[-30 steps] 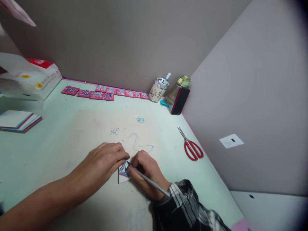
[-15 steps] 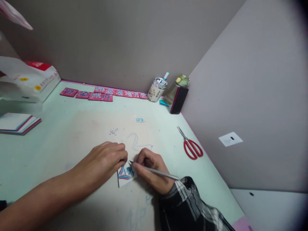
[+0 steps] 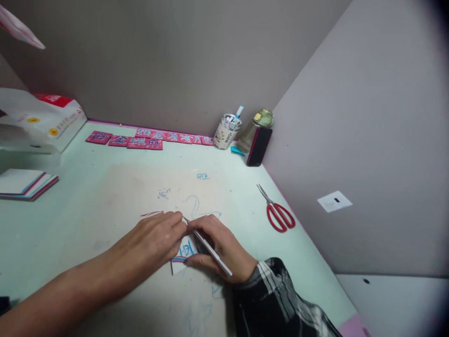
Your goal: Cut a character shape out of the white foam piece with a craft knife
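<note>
A small white tile (image 3: 183,255) with blue and red strokes lies on the pale green table (image 3: 87,206). My left hand (image 3: 154,241) rests on it with the fingers curled and pressed down on its top edge. My right hand (image 3: 219,248), in a plaid sleeve, pinches a thin silver tool (image 3: 208,248). The tool's tip points up and to the left, right at my left fingertips. A thin red sliver (image 3: 151,214) lies just above my left hand.
Red-handled scissors (image 3: 277,213) lie to the right. At the back stand a row of red lettered tiles (image 3: 147,139), a paper cup with pens (image 3: 226,132), a green bottle (image 3: 256,128) and a dark phone (image 3: 258,146). A stack of white sheets (image 3: 26,183) and a white bag (image 3: 42,121) sit at left.
My right hand has swung the tool, so its tip moved up off the tile's face to my left fingertips. The red sliver now shows above my left hand.
</note>
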### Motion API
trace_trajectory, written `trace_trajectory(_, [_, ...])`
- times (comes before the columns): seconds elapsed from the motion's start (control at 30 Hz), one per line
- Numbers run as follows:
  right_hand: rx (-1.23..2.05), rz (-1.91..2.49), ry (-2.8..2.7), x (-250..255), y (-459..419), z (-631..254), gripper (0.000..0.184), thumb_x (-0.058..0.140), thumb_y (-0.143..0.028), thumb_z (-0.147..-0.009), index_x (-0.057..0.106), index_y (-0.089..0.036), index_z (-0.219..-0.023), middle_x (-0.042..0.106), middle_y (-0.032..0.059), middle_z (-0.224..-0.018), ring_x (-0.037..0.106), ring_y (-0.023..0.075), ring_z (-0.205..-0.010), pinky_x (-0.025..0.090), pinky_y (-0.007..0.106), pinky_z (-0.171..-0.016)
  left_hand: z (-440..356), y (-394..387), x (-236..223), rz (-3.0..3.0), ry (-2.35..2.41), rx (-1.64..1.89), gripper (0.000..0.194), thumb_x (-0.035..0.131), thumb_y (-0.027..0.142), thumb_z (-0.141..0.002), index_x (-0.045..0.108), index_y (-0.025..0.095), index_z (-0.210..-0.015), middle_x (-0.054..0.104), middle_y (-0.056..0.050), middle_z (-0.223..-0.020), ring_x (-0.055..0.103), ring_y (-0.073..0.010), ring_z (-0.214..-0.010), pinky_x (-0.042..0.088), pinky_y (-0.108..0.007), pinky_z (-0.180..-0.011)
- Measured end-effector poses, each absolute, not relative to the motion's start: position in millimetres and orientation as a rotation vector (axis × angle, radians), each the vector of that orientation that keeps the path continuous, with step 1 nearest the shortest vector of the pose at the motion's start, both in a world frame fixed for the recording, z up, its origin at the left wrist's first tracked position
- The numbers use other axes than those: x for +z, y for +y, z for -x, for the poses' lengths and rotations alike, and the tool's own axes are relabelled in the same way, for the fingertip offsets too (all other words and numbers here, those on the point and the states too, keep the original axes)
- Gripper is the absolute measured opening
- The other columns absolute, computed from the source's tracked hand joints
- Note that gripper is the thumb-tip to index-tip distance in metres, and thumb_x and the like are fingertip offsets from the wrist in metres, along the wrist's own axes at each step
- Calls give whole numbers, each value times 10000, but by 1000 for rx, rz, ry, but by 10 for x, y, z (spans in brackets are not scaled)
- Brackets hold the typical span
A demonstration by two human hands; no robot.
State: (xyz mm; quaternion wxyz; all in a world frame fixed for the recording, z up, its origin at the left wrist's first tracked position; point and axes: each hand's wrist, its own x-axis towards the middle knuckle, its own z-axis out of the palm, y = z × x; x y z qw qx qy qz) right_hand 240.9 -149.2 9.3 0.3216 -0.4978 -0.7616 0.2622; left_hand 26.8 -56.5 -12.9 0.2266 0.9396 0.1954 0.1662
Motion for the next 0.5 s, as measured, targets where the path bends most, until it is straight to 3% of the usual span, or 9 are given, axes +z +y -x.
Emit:
trace_trajectory(0.2, [599,1309,-2075,41,-1480,-2391,401,843,-280,-871,592,-207,-1174,686,47,-1035,604,209,-944,516,357,-871,-246,-664,-86,-2430,797,449,141,502,193,-948,557,234,-825,562,23,-805,538,-165,-738,376,-309,-691])
trace_trajectory(0.5, [549,1273,-2114,11,-1464,-2393,406,834,-284,-884,583,-204,-1192,689,52,-1057,606,205,-963,516,348,-880,-210,-709,-118,-2382,897,407,117,499,207,-944,530,227,-833,556,18,-836,532,-170,-761,384,-315,-713])
